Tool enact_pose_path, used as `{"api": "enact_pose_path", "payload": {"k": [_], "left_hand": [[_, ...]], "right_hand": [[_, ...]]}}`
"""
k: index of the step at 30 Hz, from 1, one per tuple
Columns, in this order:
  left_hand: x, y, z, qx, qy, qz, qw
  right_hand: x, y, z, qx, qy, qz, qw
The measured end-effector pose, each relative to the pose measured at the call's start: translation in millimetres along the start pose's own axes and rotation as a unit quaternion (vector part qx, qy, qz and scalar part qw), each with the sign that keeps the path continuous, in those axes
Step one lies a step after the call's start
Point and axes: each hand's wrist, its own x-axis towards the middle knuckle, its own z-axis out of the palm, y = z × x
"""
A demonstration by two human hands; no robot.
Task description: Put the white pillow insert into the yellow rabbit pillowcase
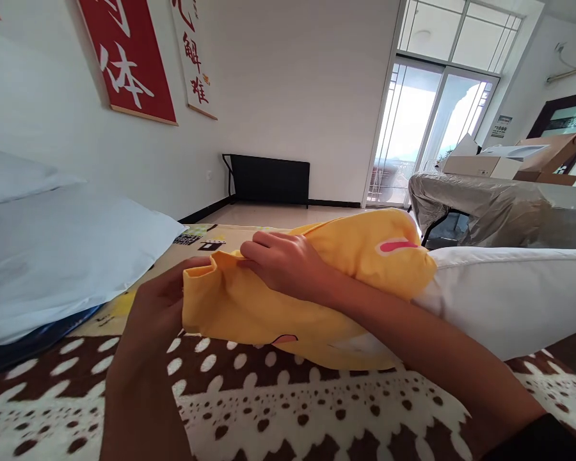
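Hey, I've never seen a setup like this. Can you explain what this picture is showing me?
Sure. There's no machine here, just a person's two bare hands. The single picture comes from a camera worn on their head, looking forward and down, so their arms enter from the bottom.

The right hand grips a yellow cloth. The left hand is at the cloth's left end, its fingers partly hidden. A white pillow extends from the cloth's other end.

Underneath is a brown and white patterned blanket, and more white bedding lies on the left.
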Motion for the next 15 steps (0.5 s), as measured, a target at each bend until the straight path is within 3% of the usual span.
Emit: {"api": "enact_pose_path", "payload": {"k": [8, 15], "left_hand": [[8.3, -4.0, 17.5, -0.049, -0.104, 0.105, 0.988], [3.2, 2.1, 15.9, -0.086, -0.051, 0.095, 0.990]], "right_hand": [[-0.8, 1.6, 1.2, 0.015, 0.017, -0.002, 1.000], [-0.5, 6.5, -1.8, -0.034, 0.007, -0.036, 0.999]]}}
